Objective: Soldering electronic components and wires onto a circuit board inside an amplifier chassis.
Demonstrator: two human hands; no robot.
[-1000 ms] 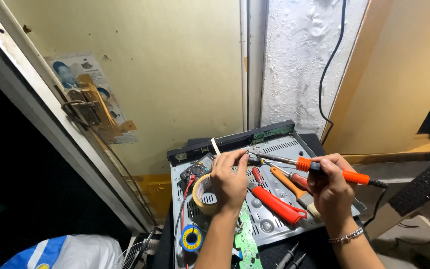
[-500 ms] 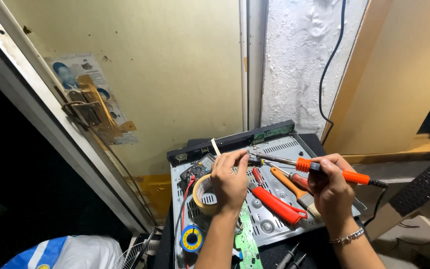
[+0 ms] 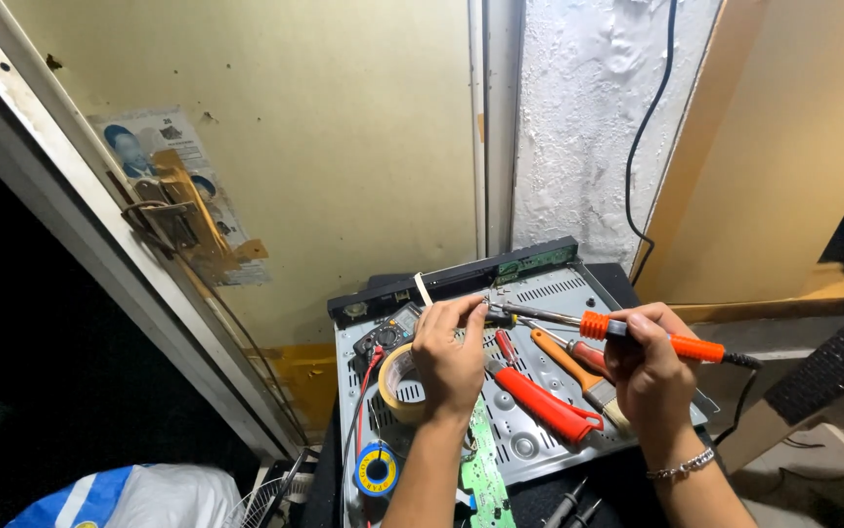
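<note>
Pliers (image 3: 547, 403), tape roll (image 3: 397, 383) crowd the chassis (image 3: 559, 289); right hand (image 3: 649, 376) grips soldering iron (image 3: 637, 334), left hand (image 3: 449, 354) pinches something small.

1. A roll of tan tape (image 3: 397, 383) lies on the grey metal chassis (image 3: 549, 293), near its left side.
2. A multimeter (image 3: 388, 335) sits just beyond the tape, at the far left corner.
3. Red-handled pliers (image 3: 544, 404) lie near the chassis middle.
4. A green circuit board (image 3: 483, 476) lies at the near edge.
5. A blue and yellow spool (image 3: 377, 470) rests at the near left.
6. A black cable (image 3: 649, 127) hangs down the white wall on the far right.
</note>
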